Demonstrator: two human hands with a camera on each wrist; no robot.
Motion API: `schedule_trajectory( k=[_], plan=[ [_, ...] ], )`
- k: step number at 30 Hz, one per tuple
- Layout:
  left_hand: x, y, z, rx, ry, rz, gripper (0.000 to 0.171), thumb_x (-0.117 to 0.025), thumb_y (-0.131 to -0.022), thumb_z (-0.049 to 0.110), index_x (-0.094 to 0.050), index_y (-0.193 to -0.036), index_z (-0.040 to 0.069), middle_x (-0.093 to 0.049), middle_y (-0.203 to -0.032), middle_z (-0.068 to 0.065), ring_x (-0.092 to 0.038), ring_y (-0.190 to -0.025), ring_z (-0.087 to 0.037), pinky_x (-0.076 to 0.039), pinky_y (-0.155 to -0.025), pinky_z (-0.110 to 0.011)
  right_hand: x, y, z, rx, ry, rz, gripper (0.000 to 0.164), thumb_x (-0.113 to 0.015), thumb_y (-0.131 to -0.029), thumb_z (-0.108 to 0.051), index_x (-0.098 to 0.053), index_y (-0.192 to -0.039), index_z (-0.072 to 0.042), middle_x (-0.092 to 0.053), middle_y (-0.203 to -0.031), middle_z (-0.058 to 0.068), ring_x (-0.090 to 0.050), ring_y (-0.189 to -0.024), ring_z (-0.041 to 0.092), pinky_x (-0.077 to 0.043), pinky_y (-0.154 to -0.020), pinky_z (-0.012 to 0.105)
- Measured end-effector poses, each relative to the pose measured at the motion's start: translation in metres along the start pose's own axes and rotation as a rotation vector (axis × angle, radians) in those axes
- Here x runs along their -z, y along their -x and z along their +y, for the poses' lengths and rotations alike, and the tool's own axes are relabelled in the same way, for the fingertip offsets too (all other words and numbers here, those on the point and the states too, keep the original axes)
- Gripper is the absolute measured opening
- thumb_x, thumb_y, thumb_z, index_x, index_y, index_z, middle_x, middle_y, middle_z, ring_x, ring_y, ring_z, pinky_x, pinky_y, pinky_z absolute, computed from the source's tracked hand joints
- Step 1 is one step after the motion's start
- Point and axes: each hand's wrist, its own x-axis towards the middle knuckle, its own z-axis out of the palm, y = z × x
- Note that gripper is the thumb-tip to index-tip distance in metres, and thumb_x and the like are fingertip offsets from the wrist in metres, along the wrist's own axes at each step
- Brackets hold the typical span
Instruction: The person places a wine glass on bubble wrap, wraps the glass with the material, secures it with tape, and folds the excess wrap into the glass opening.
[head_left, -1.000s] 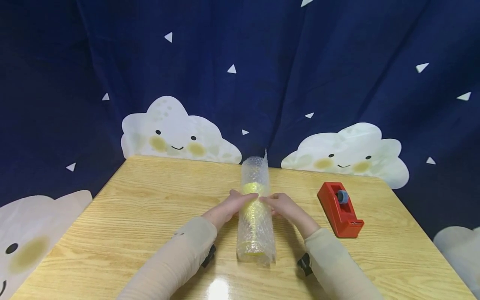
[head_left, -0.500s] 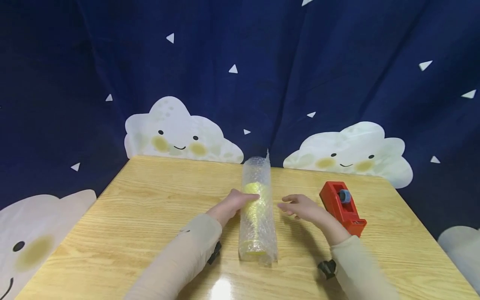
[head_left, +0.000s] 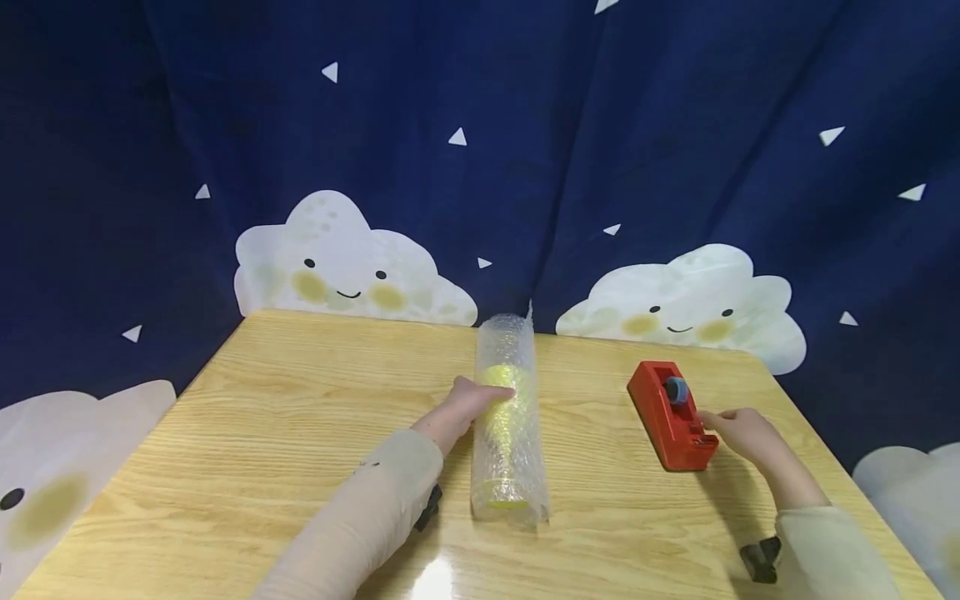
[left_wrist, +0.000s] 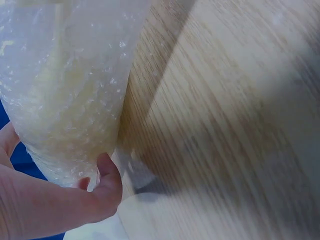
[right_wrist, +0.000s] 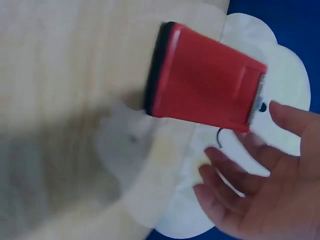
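Observation:
A yellow object rolled in clear bubble wrap lies lengthwise on the table, one loose edge of the film sticking up at its far end. My left hand holds the roll from the left, thumb across the top; in the left wrist view the thumb and fingers of that hand curve around the wrap. To the right is a red tape dispenser with a blue-rimmed tape roll. My right hand is beside its cutter end. In the right wrist view, that hand's fingers are spread around the dispenser's front.
The wooden table carries the roll and dispenser. Behind it hangs a dark blue curtain printed with smiling clouds and white triangles. Black wrist cameras sit below both forearms.
My right hand has let go of the bubble wrap and moved right to the tape dispenser. My left hand has stayed on the roll.

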Motion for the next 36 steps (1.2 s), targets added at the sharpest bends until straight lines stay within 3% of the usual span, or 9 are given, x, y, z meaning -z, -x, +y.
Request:
schedule_trajectory(
  k=[6, 11, 16, 24, 29, 36],
  plan=[
    [-0.001, -0.004, -0.001, 0.024, 0.010, -0.016, 0.107, -0.070, -0.079, 0.033, 0.004, -0.146, -0.006, -0.007, -0.153, -0.026, -0.018, -0.139, -0.040, -0.017, -0.115, -0.050, -0.004, -0.004, 0.020, -0.024, -0.155, -0.043, 0.072, -0.040, -0.096, -0.046, -0.044, -0.124, 0.021, -0.042, -0.123, 0.040, -0.045, -0.110, 0.049, -0.048, -0.084, 0.049],
    [-0.004, -0.003, -0.002, 0.031, 0.051, -0.020, 0.109, -0.070, -0.079, 0.033, 0.006, -0.146, -0.006, -0.005, -0.153, -0.026, -0.016, -0.140, -0.040, -0.015, -0.116, -0.049, -0.005, -0.004, 0.023, -0.019, -0.177, -0.056, 0.064, -0.048, -0.093, -0.044, -0.053, -0.119, 0.015, -0.041, -0.129, 0.038, -0.042, -0.115, 0.050, -0.047, -0.087, 0.052],
    [-0.007, -0.003, 0.000, 0.027, 0.057, -0.010, 0.110, -0.070, -0.079, 0.032, 0.008, -0.146, -0.006, -0.001, -0.154, -0.025, -0.011, -0.141, -0.039, -0.011, -0.117, -0.048, -0.003, -0.004, 0.021, -0.001, -0.183, -0.048, 0.052, -0.051, -0.094, -0.037, -0.060, -0.109, 0.011, -0.050, -0.122, 0.035, -0.046, -0.111, 0.047, -0.047, -0.086, 0.053],
    [-0.007, -0.004, 0.003, 0.040, 0.053, 0.010, 0.113, -0.074, -0.076, 0.034, 0.005, -0.145, -0.009, -0.007, -0.153, -0.027, -0.016, -0.140, -0.040, -0.014, -0.116, -0.049, 0.003, -0.003, 0.015, -0.013, -0.171, -0.052, 0.042, -0.050, -0.093, -0.033, -0.064, -0.101, 0.006, -0.051, -0.114, 0.032, -0.043, -0.109, 0.047, -0.042, -0.086, 0.057],
    [-0.006, 0.001, 0.004, 0.031, 0.070, -0.001, 0.109, -0.071, -0.079, 0.031, 0.005, -0.145, -0.009, -0.005, -0.153, -0.027, -0.016, -0.140, -0.040, -0.014, -0.116, -0.048, 0.005, -0.002, 0.015, -0.023, -0.166, -0.064, 0.045, -0.051, -0.093, -0.034, -0.063, -0.106, 0.008, -0.046, -0.122, 0.036, -0.042, -0.110, 0.049, -0.041, -0.089, 0.059],
    [-0.007, 0.000, 0.001, 0.026, 0.098, 0.003, 0.108, -0.072, -0.078, 0.029, 0.003, -0.145, -0.009, -0.009, -0.152, -0.027, -0.019, -0.139, -0.040, -0.017, -0.116, -0.048, 0.019, -0.010, 0.017, 0.046, -0.157, -0.077, 0.062, -0.047, -0.094, -0.042, -0.051, -0.125, 0.012, -0.035, -0.135, 0.039, -0.034, -0.121, 0.055, -0.039, -0.095, 0.060]
  ],
)
